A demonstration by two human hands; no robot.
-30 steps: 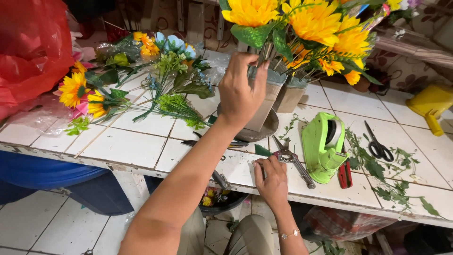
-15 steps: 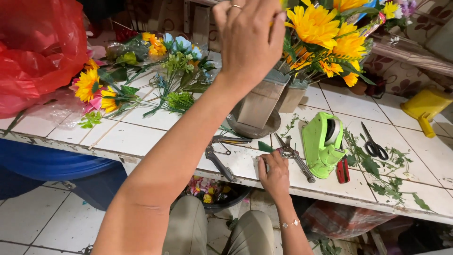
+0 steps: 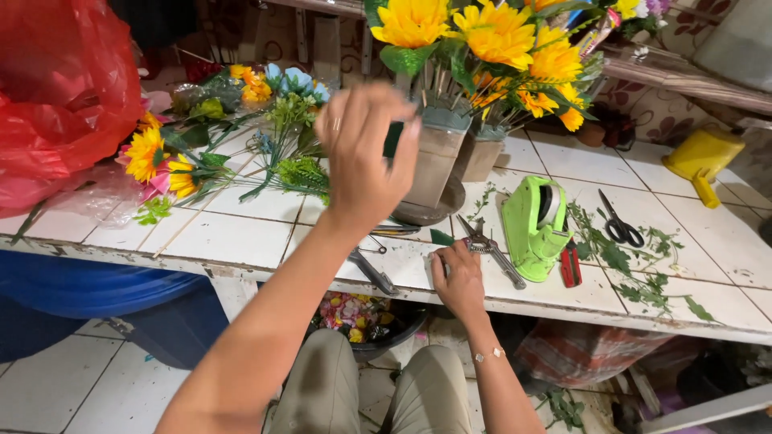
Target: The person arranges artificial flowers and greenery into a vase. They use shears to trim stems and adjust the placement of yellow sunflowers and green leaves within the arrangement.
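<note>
My left hand (image 3: 363,157) is raised in front of the vase (image 3: 438,165) of yellow sunflowers (image 3: 490,36). Its fingers are closed around a small dark green piece (image 3: 392,138), blurred by motion. My right hand (image 3: 458,280) rests on the white tiled table (image 3: 217,237) near its front edge, fingers bent. Its fingertips lie beside a green leaf (image 3: 441,237) and the head of a pair of pliers (image 3: 492,249). Whether that hand grips anything is unclear.
A green tape dispenser (image 3: 535,225), a red cutter (image 3: 569,265), black scissors (image 3: 619,227) and leaf scraps (image 3: 643,281) lie to the right. Loose artificial flowers (image 3: 209,137) and a red plastic bag (image 3: 56,88) are to the left. A yellow container (image 3: 701,154) stands far right. Another tool (image 3: 371,270) lies near the edge.
My left hand rose from the vase stems, then came back down in front of the vase with a green piece in it. My right hand has stayed on the table.
</note>
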